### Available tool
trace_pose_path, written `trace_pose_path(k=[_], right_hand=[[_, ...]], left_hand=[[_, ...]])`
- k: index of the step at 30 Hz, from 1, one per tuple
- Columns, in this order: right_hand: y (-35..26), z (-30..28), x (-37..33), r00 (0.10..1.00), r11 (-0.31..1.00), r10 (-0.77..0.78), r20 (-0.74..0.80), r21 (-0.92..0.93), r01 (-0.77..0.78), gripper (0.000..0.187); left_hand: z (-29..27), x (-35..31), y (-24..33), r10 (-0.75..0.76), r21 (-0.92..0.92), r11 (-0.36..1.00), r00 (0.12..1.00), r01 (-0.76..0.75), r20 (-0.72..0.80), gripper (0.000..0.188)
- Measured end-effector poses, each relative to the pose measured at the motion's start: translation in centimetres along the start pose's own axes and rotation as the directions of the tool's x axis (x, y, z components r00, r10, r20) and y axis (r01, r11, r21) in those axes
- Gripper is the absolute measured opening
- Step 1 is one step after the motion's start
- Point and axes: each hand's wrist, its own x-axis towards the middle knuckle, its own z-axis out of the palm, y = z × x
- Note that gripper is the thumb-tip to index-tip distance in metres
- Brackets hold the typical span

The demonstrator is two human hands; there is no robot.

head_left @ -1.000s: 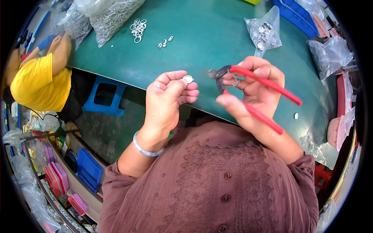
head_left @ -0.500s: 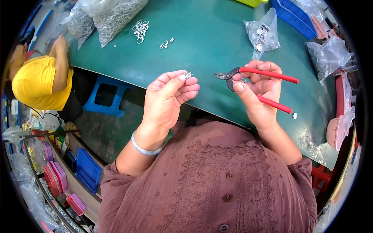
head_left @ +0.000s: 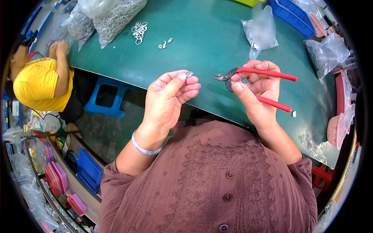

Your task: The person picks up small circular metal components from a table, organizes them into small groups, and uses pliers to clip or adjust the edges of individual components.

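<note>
Between the thumb and forefinger of my left hand [head_left: 168,91] I pinch a small silvery metal piece [head_left: 189,74], too small to make out fully. My right hand [head_left: 259,91] is closed round a pair of pliers [head_left: 268,73] with red handles and dark jaws. The jaws point left toward my left hand, a short way apart from it, and their tips are slightly parted. A small metal ring [head_left: 242,80] shows by my right fingers, near the pliers' pivot. On the table to the right of my hand lies a small round silvery piece [head_left: 294,114].
The green table [head_left: 202,42] bears loose metal rings [head_left: 139,32], small metal bits [head_left: 164,44] and a big bag of rings [head_left: 116,23]. Farther right are a plastic bag [head_left: 260,31] of parts and a blue basket [head_left: 293,15]. At left sits a person in yellow [head_left: 42,83] near a blue stool [head_left: 105,97].
Both hands keep nearly the same pose; the pliers have shifted very slightly left. The film of the parts bag at the back right now stands higher and hides its contents more.
</note>
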Motion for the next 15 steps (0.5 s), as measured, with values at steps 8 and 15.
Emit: trace_pose_path(k=[8,15], right_hand=[[-0.1,-0.5,-0.3,1.000,1.000,0.024,-0.005,0.017,-0.024,0.057],[-0.4,-0.9,-0.6,0.999,1.000,0.013,-0.032,0.011,-0.012,0.061]], left_hand=[[0.6,-0.1,-0.6,0.106,0.118,0.987,0.994,-0.104,-0.005,0.015],[1.8,-0.5,-1.5,0.353,0.355,0.869,0.935,-0.345,0.046,0.016]])
